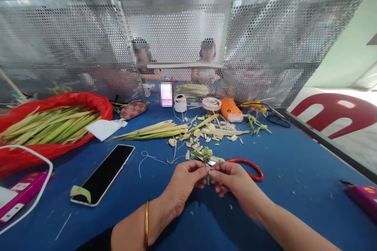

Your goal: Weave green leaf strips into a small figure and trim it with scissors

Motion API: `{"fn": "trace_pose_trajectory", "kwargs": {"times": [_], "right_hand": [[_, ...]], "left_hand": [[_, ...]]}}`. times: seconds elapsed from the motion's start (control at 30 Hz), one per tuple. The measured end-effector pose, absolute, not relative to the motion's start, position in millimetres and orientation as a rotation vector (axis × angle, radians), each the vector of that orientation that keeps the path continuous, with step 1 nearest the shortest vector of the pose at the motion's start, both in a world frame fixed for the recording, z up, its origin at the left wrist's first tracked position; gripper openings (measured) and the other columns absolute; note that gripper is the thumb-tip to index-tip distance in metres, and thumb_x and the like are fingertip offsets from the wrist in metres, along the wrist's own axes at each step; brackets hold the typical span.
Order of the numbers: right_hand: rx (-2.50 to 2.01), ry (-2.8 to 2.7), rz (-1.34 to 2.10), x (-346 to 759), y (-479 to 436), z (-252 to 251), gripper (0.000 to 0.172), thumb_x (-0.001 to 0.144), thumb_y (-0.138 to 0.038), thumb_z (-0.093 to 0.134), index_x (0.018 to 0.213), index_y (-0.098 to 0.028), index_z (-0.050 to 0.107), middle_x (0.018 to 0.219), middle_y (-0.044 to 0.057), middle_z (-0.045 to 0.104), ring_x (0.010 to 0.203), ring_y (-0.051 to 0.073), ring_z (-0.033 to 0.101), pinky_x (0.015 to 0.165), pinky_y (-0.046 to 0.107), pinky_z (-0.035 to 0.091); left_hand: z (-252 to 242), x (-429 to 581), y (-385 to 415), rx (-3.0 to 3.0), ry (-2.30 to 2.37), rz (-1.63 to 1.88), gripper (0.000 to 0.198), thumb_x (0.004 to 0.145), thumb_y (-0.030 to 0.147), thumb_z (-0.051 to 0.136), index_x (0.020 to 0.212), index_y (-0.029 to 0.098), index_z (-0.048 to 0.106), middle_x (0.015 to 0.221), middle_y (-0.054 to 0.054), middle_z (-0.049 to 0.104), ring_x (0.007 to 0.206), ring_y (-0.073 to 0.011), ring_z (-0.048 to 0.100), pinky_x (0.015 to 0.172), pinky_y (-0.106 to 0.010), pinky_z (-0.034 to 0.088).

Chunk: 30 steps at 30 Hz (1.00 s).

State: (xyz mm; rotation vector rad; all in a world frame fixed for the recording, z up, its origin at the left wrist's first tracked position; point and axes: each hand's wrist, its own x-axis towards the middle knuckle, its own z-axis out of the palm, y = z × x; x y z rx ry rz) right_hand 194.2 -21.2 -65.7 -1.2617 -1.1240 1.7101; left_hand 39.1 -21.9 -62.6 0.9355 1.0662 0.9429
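My left hand point(190, 178), with a gold bangle at its wrist, and my right hand point(231, 178) meet above the blue table. Both pinch the stem of a small green woven-leaf piece point(206, 156), whose knotted top points away from me. Its stem end shows a little below my fingertips. Scissors with red handles point(255, 173) lie just behind my hands, their blades partly covered by the piece. Loose leaf scraps point(197, 147) lie beyond, and a thin white thread point(153, 158) curls on the table to the left.
A red plastic bag point(88, 98) of long green leaves stands at the left. A phone point(106, 172) and a purple power strip point(22, 196) are nearer. Cut leaf strips point(153, 130), a string spool point(180, 104), a tape roll point(211, 104) and an orange pack point(231, 110) lie before the perforated metal screen point(182, 19).
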Motion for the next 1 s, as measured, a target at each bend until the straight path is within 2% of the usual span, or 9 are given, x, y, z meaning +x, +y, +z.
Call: {"fn": "trace_pose_trajectory", "kwargs": {"times": [0.1,0.27,0.43,0.53,0.67,0.83,1.0], "right_hand": [[-1.240,-1.082,1.762,193.2,-22.9,-67.2,0.040,0.058,-0.046,0.081,0.070,-0.015,0.059,0.058,-0.004,0.058,0.044,0.006,0.050,0.044,0.019,0.043],[-1.088,-1.014,1.897,202.8,-21.0,-64.6,0.034,0.066,-0.041,0.080,0.073,-0.014,0.060,0.062,-0.003,0.059,0.047,0.006,0.052,0.047,0.019,0.045],[-1.013,-1.016,1.904,202.4,-22.4,-60.2,0.029,0.071,-0.038,0.076,0.078,-0.015,0.059,0.071,0.000,0.064,0.058,0.009,0.059,0.052,0.021,0.048],[-1.087,-1.075,1.797,193.0,-26.3,-59.9,0.032,0.068,-0.039,0.077,0.077,-0.016,0.057,0.074,0.001,0.066,0.061,0.011,0.062,0.052,0.021,0.048],[-1.160,-1.084,1.734,188.5,-27.9,-60.5,0.036,0.059,-0.035,0.081,0.068,-0.017,0.052,0.061,-0.001,0.064,0.052,0.010,0.058,0.050,0.021,0.046],[-1.135,-1.049,1.818,197.9,-26.3,-55.3,0.032,0.058,-0.030,0.080,0.073,-0.017,0.055,0.052,-0.005,0.058,0.046,0.009,0.054,0.050,0.021,0.045],[-1.162,-1.060,1.764,195.6,-27.1,-54.1,0.030,0.057,-0.029,0.079,0.069,-0.017,0.054,0.053,-0.006,0.057,0.047,0.009,0.055,0.051,0.022,0.046]], "left_hand": [[-61.8,39.7,-22.8,0.973,1.097,0.982,0.021,0.067,0.033,0.075,0.071,0.013,0.068,0.059,0.002,0.060,0.053,-0.0075,0.048,0.056,-0.021,0.039],[-60.4,36.3,-21.1,0.911,1.075,0.949,0.023,0.065,0.032,0.077,0.077,0.013,0.070,0.064,0.000,0.062,0.053,-0.0083,0.049,0.058,-0.024,0.042],[-58.9,36.1,-20.2,0.956,1.059,0.942,0.021,0.065,0.031,0.076,0.069,0.013,0.065,0.061,0.000,0.061,0.055,-0.0093,0.050,0.059,-0.024,0.041],[-58.7,38.6,-21.3,1.012,1.111,0.987,0.021,0.067,0.031,0.074,0.066,0.014,0.063,0.058,0.001,0.058,0.055,-0.0091,0.049,0.059,-0.023,0.039],[-58.8,39.0,-21.7,1.039,1.132,0.971,0.021,0.065,0.031,0.074,0.067,0.014,0.062,0.057,0.002,0.057,0.053,-0.0090,0.048,0.057,-0.023,0.039],[-57.9,33.7,-19.1,0.979,1.053,0.856,0.025,0.062,0.033,0.078,0.067,0.012,0.064,0.059,0.001,0.057,0.050,-0.0083,0.048,0.057,-0.024,0.040],[-61.2,35.2,-19.9,0.916,1.050,0.900,0.029,0.064,0.036,0.078,0.076,0.012,0.069,0.069,-0.002,0.063,0.065,-0.0115,0.056,0.067,-0.024,0.045]]}}
